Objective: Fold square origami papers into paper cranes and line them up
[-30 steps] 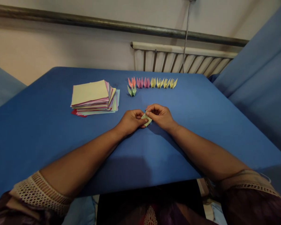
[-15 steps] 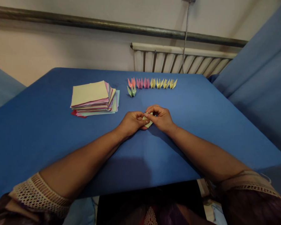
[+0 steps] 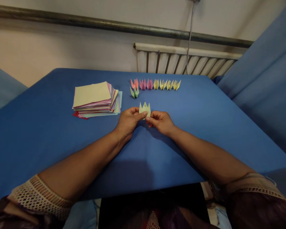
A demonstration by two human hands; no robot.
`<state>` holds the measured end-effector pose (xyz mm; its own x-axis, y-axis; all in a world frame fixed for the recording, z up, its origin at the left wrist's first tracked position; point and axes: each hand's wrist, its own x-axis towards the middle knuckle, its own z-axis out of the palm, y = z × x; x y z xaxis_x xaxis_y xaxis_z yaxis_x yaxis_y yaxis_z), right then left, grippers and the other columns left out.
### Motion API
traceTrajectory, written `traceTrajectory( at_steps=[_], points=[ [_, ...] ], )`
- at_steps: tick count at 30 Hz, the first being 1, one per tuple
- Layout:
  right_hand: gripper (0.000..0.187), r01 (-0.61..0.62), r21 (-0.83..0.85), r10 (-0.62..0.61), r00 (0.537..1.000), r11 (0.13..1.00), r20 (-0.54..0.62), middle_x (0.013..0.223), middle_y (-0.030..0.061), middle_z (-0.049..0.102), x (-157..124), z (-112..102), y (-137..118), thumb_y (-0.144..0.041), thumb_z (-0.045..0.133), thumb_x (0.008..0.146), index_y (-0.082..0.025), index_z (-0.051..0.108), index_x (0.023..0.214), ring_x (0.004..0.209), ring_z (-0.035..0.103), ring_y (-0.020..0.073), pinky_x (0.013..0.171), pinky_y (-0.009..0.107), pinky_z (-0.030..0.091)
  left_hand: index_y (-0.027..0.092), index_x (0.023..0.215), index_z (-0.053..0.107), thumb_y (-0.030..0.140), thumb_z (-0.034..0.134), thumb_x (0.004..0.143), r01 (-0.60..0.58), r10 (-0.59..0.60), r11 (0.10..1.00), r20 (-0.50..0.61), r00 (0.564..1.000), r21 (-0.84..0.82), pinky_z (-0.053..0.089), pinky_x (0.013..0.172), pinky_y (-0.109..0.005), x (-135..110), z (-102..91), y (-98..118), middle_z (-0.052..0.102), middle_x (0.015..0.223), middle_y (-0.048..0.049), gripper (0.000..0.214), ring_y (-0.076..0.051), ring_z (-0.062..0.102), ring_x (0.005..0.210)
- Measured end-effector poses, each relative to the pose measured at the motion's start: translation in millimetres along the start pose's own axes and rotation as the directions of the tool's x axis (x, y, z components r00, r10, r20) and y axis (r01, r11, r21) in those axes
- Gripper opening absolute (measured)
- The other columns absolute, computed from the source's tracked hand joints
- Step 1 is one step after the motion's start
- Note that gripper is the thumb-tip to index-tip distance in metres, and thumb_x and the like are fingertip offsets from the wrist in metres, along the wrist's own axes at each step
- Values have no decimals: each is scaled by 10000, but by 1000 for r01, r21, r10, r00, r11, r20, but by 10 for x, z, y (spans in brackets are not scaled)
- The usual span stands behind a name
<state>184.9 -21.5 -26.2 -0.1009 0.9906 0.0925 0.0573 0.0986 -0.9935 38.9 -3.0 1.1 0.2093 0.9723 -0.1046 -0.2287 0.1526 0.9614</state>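
A pale green folded paper (image 3: pixel 145 108) with three upright points is held between my two hands above the table. My left hand (image 3: pixel 128 121) pinches its left side, thumb across the front. My right hand (image 3: pixel 162 122) grips its lower right corner between thumb and fingers. Beyond them stands a green paper crane (image 3: pixel 134 92), in front of a row with an orange-pink crane (image 3: pixel 134 84), two pink cranes (image 3: pixel 146 84) and several yellow cranes (image 3: pixel 166 85).
A thick stack of coloured paper sheets (image 3: pixel 92 95) lies left of my hands, a red sheet (image 3: pixel 79 114) poking out beneath. The blue-covered table (image 3: pixel 193 152) ends near my lap. Behind it are a radiator (image 3: pixel 171 57) and a pipe (image 3: pixel 97 24); a blue curtain (image 3: pixel 264 76) hangs at right.
The folded paper has turned so its three points now show, pointing away from me. Both hands have shifted a little left, and the right fingers have moved from its top to its lower corner.
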Motion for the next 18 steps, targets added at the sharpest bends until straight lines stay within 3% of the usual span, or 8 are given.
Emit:
traceTrajectory(
  at_steps=[3, 6, 12, 18],
  points=[
    [325, 8, 43, -9, 1000, 999, 12, 561, -19, 616, 8, -11, -15, -471, 724, 717, -193, 600, 603, 503, 571, 108, 534, 261, 462, 121, 793, 665, 289, 879, 538, 32, -31, 999, 19, 999, -26, 490, 651, -258, 7, -11, -14, 701, 744, -23, 373, -121, 621, 638],
    [344, -66, 99, 61, 996, 993, 60, 603, -4, 645, 0, -8, -33, -498, 742, 706, -186, 614, 634, 524, 607, 117, 526, 256, 476, 121, 791, 664, 287, 877, 540, 43, -43, 999, 16, 999, -25, 487, 643, -264, 22, -26, -26, 696, 741, -26, 369, -123, 616, 630],
    [360, -221, 174, 208, 974, 960, 87, 694, 22, 705, -25, 35, -40, -486, 803, 656, -178, 621, 700, 553, 654, 124, 477, 220, 454, 128, 788, 667, 290, 862, 572, -64, 66, 997, -73, 995, 33, 466, 672, -228, 1, 4, -34, 701, 745, -9, 333, -105, 611, 664],
    [390, -142, 208, 145, 989, 968, 3, 606, -2, 666, -1, 12, -39, -506, 797, 648, -187, 573, 621, 500, 592, 98, 497, 230, 476, 136, 870, 670, 321, 856, 593, -36, 36, 999, 11, 999, 0, 479, 688, -243, -39, 41, -13, 698, 736, -6, 381, -116, 624, 675]
  ],
)
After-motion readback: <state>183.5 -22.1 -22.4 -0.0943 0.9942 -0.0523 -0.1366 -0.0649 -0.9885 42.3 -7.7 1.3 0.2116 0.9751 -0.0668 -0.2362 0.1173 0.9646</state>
